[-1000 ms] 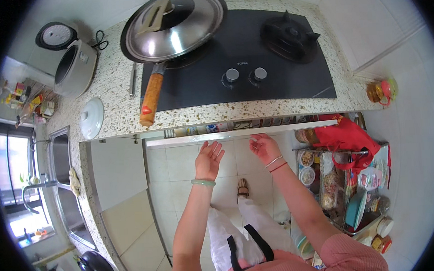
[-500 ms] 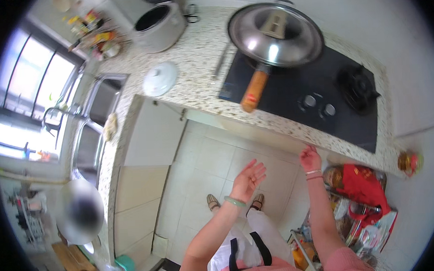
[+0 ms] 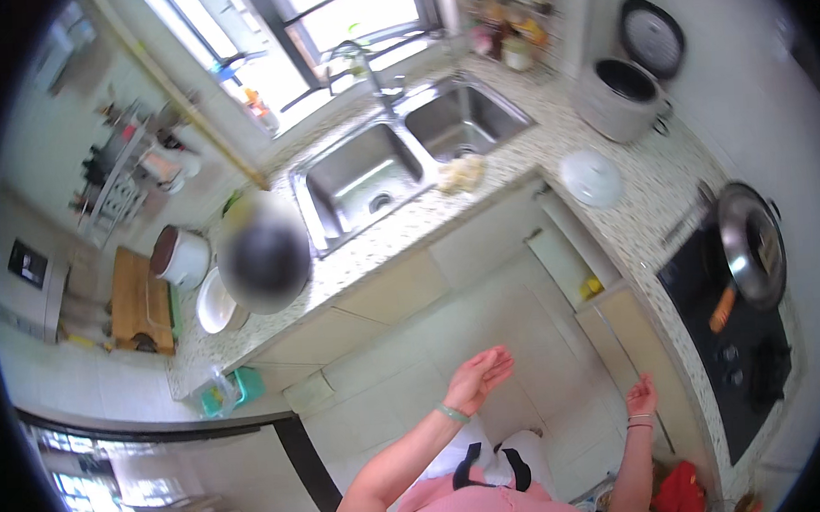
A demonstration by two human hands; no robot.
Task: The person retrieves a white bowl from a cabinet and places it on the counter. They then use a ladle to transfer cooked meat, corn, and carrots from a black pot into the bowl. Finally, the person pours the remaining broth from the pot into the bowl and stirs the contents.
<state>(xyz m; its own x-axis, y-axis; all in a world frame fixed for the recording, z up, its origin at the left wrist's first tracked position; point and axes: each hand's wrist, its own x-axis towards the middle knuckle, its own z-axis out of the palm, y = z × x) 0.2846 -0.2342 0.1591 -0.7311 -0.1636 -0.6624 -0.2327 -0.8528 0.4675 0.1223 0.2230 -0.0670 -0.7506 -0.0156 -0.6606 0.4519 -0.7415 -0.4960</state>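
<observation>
Where the speckled counter (image 3: 644, 211) meets the cabinets, a plain beige drawer front (image 3: 644, 341) sits beneath; the right hand (image 3: 642, 396), loosely bent and empty, overlaps it, contact unclear, while the empty left hand (image 3: 480, 378) extends straight-fingered above the floor (image 3: 546, 369).

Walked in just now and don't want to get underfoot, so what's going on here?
One person stands here, with nothing visible in either hand. The left hand is open above the floor. The right hand is by the beige cabinet front below the stove; whether it touches is unclear. A lidded pan sits on the stove, its wooden handle toward the room, and a rice cooker stands open on the counter.
</observation>
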